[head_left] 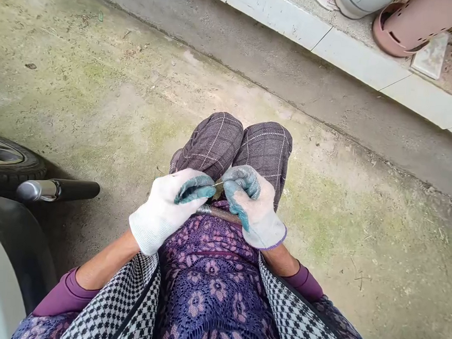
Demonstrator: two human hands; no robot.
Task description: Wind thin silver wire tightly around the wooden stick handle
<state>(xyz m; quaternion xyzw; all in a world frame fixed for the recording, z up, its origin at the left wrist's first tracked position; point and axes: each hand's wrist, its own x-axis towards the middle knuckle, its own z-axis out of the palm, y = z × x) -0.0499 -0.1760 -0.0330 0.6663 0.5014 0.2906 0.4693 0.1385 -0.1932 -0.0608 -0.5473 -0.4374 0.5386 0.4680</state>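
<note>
My left hand (175, 199), in a white work glove with blue-green coated fingers, is closed in a pinch above my lap. Facing it, my right hand (250, 199) wears a similar, more soiled glove and is pinched as well. A short length of thin wire (219, 183) spans the small gap between both sets of fingertips. Just below lies a brown stick (226, 214) across my lap, with shiny wire wound round its left part (204, 209). The stick's ends are hidden under the gloves.
At the left are a vehicle wheel (5, 162) and a black grip with a silver end (58, 191). A white-tiled ledge (283, 21) runs along the upper right, bearing a pink perforated cylinder (422, 23) and a pale container (361, 3). Concrete ground (111, 94) surrounds my knees.
</note>
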